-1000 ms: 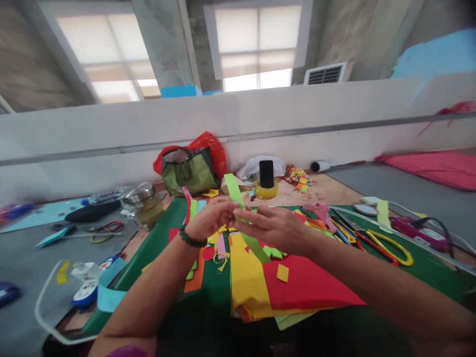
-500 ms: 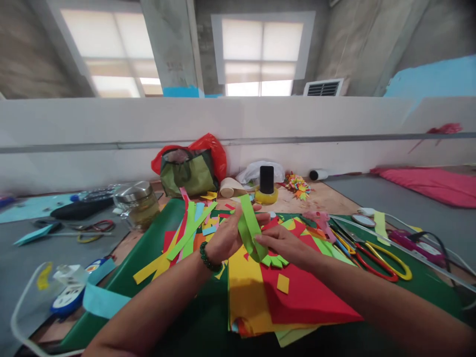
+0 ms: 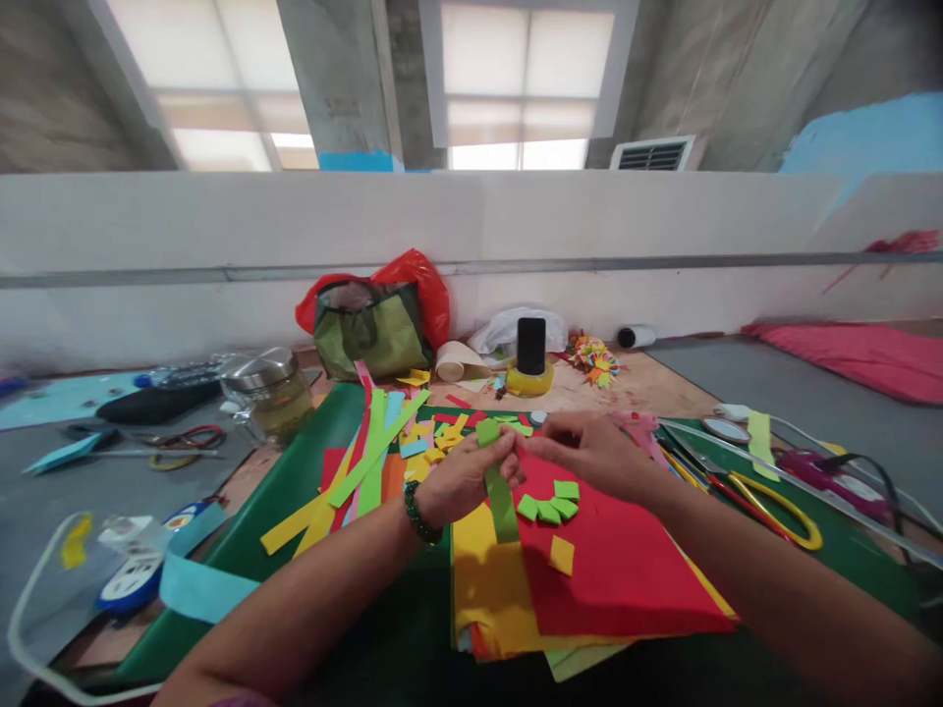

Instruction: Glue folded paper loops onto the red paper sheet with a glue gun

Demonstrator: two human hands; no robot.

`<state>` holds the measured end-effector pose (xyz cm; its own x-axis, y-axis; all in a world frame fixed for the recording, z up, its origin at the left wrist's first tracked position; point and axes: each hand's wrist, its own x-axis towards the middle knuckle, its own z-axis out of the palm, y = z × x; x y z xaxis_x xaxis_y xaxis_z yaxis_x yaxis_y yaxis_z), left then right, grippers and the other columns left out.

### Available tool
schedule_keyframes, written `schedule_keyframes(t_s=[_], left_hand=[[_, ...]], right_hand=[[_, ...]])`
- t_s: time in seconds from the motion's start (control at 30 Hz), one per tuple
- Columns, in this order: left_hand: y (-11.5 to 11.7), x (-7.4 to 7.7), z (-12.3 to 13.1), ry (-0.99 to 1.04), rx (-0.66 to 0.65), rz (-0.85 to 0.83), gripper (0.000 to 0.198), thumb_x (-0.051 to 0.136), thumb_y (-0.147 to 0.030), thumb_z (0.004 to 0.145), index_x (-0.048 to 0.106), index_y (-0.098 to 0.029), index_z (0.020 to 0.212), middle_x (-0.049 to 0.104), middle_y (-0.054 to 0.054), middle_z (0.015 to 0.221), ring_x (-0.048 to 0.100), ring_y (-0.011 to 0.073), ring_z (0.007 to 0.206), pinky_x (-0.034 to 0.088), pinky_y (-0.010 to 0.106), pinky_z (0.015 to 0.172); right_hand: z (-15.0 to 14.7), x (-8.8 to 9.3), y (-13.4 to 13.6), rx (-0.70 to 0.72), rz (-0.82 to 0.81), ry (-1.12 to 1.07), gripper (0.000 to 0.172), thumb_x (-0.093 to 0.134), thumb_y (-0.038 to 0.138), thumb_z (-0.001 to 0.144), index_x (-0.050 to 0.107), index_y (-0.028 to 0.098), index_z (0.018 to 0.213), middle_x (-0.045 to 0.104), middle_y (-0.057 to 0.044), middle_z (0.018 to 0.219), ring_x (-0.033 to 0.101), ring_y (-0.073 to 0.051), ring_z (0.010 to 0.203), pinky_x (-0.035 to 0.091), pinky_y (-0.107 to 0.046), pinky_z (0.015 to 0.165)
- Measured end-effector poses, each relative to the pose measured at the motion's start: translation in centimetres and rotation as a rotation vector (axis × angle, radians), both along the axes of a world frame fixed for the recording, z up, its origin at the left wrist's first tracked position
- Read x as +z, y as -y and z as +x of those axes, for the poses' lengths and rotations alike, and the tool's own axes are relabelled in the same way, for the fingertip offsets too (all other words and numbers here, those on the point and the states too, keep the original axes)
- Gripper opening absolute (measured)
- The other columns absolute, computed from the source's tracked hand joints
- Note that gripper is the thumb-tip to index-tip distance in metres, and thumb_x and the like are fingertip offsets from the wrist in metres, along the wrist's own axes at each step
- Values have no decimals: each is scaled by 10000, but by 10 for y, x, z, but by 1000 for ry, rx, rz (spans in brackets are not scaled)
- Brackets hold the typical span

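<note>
Pinched in my left hand (image 3: 471,471) is a light green strip (image 3: 502,506) of felt or thick paper. Its upper end bends over my fingers and the rest hangs down over the stacked sheets. My right hand (image 3: 589,454) is closed, with thumb and forefinger meeting the fingertips of my left hand; what they pinch is hidden. Below both hands lies a red sheet (image 3: 626,570) on top of a yellow one (image 3: 490,589). On the red sheet rest several small folded green pieces (image 3: 548,511) in a curve and one yellow piece (image 3: 561,555).
Long coloured strips (image 3: 375,457) and small scraps (image 3: 423,442) lie to the left. Scissors (image 3: 773,506) and a pink glue gun (image 3: 640,427) are at the right. Behind stand a phone (image 3: 530,346) on a yellow tape roll (image 3: 528,381), a glass jar (image 3: 269,393) and a green bag (image 3: 368,334).
The green strip was looped between both hands; now it hangs from my left hand. My right hand has shifted up, uncovering the curved row of green pieces. The view has tilted slightly downward.
</note>
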<state>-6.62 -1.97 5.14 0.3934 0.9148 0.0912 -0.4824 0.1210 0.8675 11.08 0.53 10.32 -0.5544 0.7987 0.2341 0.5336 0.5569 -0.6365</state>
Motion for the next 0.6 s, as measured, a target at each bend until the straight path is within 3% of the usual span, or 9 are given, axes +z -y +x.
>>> schedule_keyframes(t_s=[0.07,0.13,0.27,0.37,0.5,0.6], left_hand=[[3,0,2,-139,-64,71,424,751,-500,740,551,-144,624,509,-30,535,520,89,537,427,230,586],[6,0,3,-265,-105,125,467,720,-548,751,533,-148,601,517,-22,541,517,92,543,419,240,596],[10,4,2,-338,-160,131,479,691,-596,751,551,-156,628,500,-33,522,499,94,524,418,257,607],[12,9,0,-444,-145,188,465,667,-590,778,618,-139,676,632,29,609,596,139,647,460,283,729],[13,11,1,-425,-118,124,525,655,-629,763,668,-120,890,717,85,739,675,209,769,498,326,786],[13,8,2,-397,-119,92,557,627,-635,784,674,-103,942,726,108,761,691,224,772,510,337,780]], right_hand=[[-2,5,-2,13,54,-151,313,625,496,776,594,188,725,621,-13,703,549,-137,649,423,-255,581],[-8,4,-3,73,7,-271,253,680,394,717,606,191,849,666,-30,816,606,-153,730,481,-276,656],[-18,-5,-2,152,-159,-394,176,645,272,687,576,199,832,649,-8,737,632,-146,676,512,-277,629],[-15,-6,-2,142,-238,-421,191,645,269,684,553,211,842,650,9,693,619,-136,601,503,-269,561],[-9,-5,-3,119,-239,-445,204,663,280,676,539,212,823,647,16,683,608,-127,583,509,-277,574],[-7,-7,-6,107,-220,-476,228,695,280,660,552,207,822,650,14,704,625,-132,640,520,-287,635]])
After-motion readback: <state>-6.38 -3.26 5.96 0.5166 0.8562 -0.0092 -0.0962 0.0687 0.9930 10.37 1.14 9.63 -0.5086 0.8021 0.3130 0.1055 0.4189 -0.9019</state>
